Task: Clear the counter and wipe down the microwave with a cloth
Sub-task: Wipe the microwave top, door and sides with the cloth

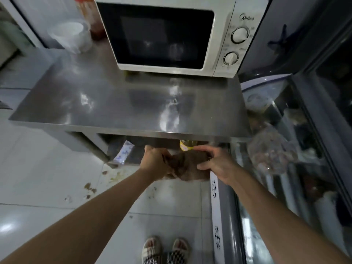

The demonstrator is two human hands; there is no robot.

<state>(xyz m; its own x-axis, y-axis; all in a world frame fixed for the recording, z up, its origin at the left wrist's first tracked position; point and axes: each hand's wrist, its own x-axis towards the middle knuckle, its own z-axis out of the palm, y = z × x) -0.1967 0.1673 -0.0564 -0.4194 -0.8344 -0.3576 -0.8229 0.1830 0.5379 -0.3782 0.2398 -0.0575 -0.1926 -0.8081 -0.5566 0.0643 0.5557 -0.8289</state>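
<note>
A white microwave (pixel 167 37) with a dark door and two dials stands at the back of the steel counter (pixel 118 103). Below the counter's front edge I hold a brown cloth (pixel 185 164) between both hands. My left hand (pixel 155 161) grips its left side. My right hand (pixel 217 162) pinches its right side with thumb and fingers. The cloth hangs in front of the lower shelf, apart from the counter top.
A white plastic container (pixel 71 36) and a reddish jar (pixel 91 18) stand at the counter's back left. A yellow-labelled bottle (pixel 187 145) and a white packet (pixel 123 152) sit on the lower shelf. A glass-topped freezer (pixel 285 149) runs along the right. The tiled floor (pixel 57 178) is stained.
</note>
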